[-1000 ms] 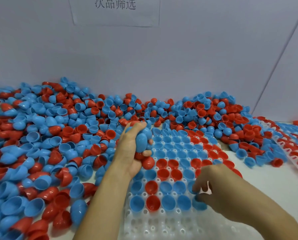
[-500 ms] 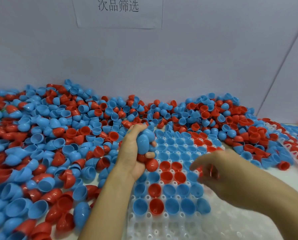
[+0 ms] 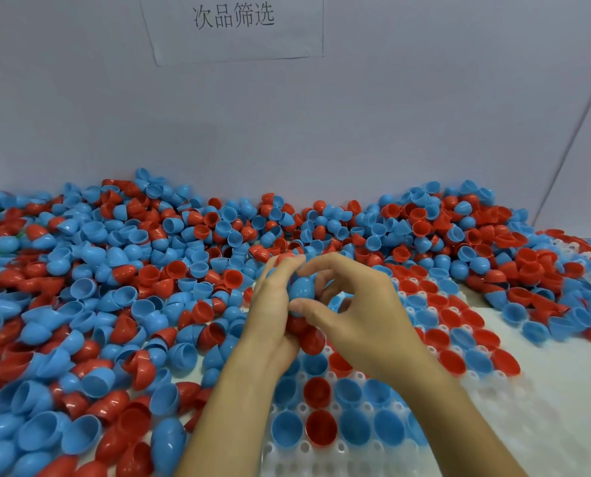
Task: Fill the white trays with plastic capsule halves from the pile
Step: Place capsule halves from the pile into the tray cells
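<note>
- The left hand is clutching a handful of capsule halves above the far-left part of the white tray, a blue one uppermost and red ones lower in the palm
- The right hand is meeting it from the right, thumb and forefinger curling round the blue half, seemingly pinching it, though the contact is partly hidden
- That blue half is standing roughly upright, dome towards the camera, so it is lying straight between the two hands; the right one is nearer the empty sockets
- Those open sockets are lying below and to the right of the hands, towards the camera, so I judge the next placement is calling for a short drop that way
- The halves are looking like smooth, glossy, thin-walled plastic cups, egg-shaped and hollow
- The tray is translucent white, moulded with round sockets and small holes between
- The pile is spreading over the desk to the left and behind
</note>
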A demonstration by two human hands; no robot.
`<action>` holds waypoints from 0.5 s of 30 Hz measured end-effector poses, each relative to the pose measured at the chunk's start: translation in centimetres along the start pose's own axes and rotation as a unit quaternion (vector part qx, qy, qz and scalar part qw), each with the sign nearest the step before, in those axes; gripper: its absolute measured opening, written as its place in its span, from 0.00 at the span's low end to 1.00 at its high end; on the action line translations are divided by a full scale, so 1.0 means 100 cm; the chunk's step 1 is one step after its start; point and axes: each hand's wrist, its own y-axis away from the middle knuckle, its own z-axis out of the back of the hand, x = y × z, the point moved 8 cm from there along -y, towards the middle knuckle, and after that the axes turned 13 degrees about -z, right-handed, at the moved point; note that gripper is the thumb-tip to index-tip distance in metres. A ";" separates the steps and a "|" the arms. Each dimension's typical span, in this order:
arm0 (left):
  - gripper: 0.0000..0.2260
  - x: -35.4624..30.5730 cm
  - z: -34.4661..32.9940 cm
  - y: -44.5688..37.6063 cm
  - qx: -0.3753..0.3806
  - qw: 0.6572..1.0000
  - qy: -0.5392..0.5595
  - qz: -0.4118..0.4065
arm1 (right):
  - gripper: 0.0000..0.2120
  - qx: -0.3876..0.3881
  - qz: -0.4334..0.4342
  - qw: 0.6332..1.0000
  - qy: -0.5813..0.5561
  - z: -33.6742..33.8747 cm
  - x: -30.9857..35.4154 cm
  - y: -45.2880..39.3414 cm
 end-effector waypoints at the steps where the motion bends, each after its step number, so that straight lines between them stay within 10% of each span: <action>1: 0.15 0.000 -0.002 0.001 0.003 1.000 0.003 0.005 | 0.12 -0.005 -0.014 1.000 -0.027 0.002 -0.003 -0.001; 15: 0.38 0.000 -0.007 -0.001 0.029 0.999 0.000 -0.022 | 0.09 -0.025 -0.123 0.960 -0.251 0.012 -0.018 -0.003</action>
